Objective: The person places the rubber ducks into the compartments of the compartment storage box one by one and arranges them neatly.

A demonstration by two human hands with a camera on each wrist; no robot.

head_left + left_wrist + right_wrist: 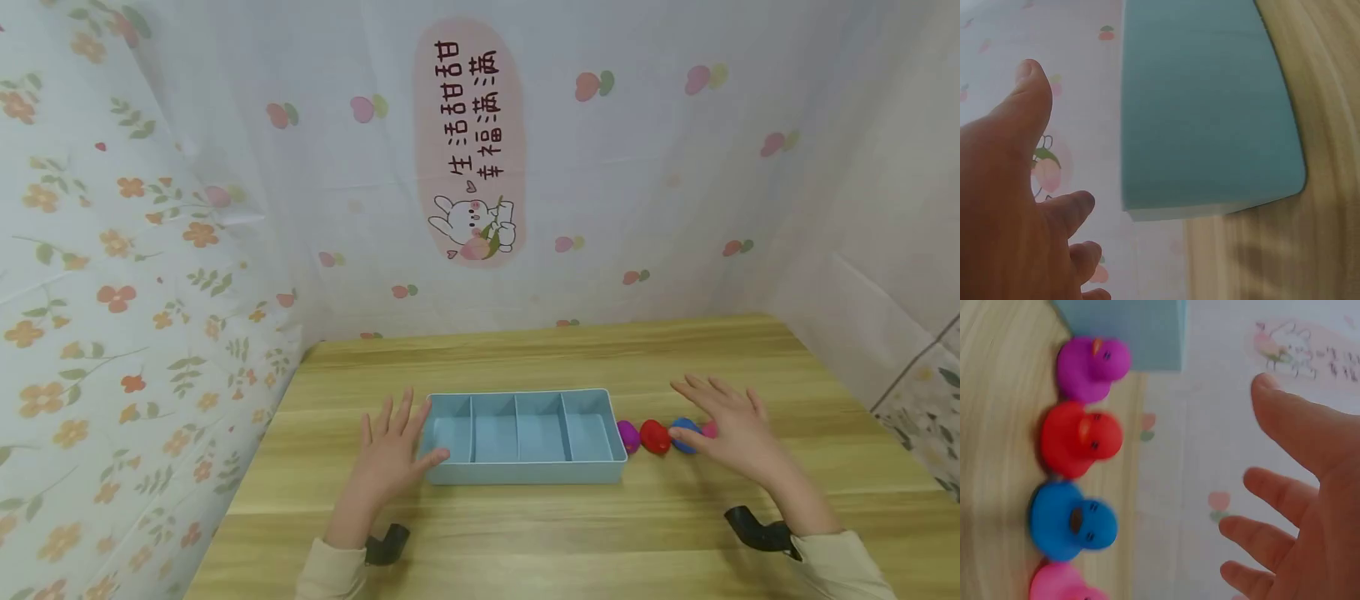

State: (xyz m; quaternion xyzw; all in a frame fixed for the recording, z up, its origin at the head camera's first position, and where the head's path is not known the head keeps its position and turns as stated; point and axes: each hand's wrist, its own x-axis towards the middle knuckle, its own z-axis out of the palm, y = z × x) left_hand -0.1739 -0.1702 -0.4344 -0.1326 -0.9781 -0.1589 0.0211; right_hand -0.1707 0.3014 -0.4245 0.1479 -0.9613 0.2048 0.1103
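Observation:
A light blue box (523, 473) with several compartments in a row stands on the table. My left hand (392, 452), fingers spread and holding nothing, is at the box's left end; its thumb overlaps the rim in the head view. Off the box's right end runs a row of rubber ducks: a purple duck (1088, 369), a red duck (1069, 440), a blue duck (1060, 520) and a pink duck (1057, 584). Over the blue and pink ducks hovers my right hand (738, 433), its fingers extended and nothing in them. It partly hides the pink duck in the head view.
The wooden table (525, 542) meets a printed cloth backdrop (660, 183) at its far edge. Floral cloth (135, 333) hangs along the left side. Black curved pieces (757, 531) sit at both wrists.

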